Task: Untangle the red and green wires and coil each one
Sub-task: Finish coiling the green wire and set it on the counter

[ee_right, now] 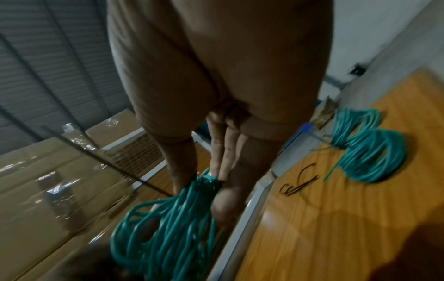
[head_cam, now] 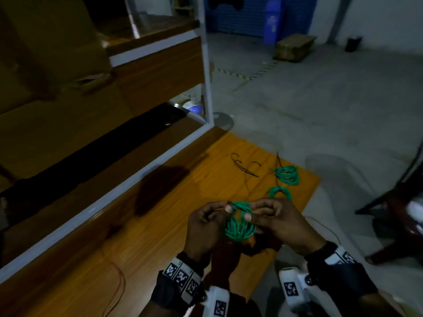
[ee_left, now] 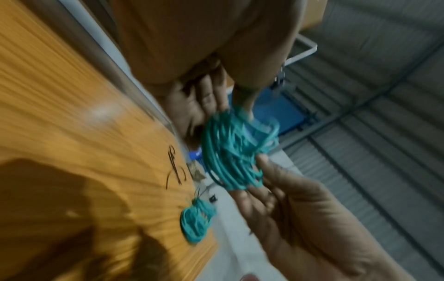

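Your left hand (head_cam: 203, 227) and right hand (head_cam: 280, 221) both pinch the top of a green wire coil (head_cam: 239, 227), thumbs and fingertips closed on its bound neck, so the loops hang between your hands above the wooden table (head_cam: 160, 236). Two more green coils (head_cam: 287, 175) lie near the far corner beside some dark wire scraps (head_cam: 245, 167). A thin red wire (head_cam: 120, 275) trails over the table's near left.

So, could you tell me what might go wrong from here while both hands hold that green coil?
The held green coil is pinched only at its top by the left hand and right hand; its loose loops could spring apart. Lowered carelessly, it might snag the two finished green coils or the thin dark ties on the wooden table.
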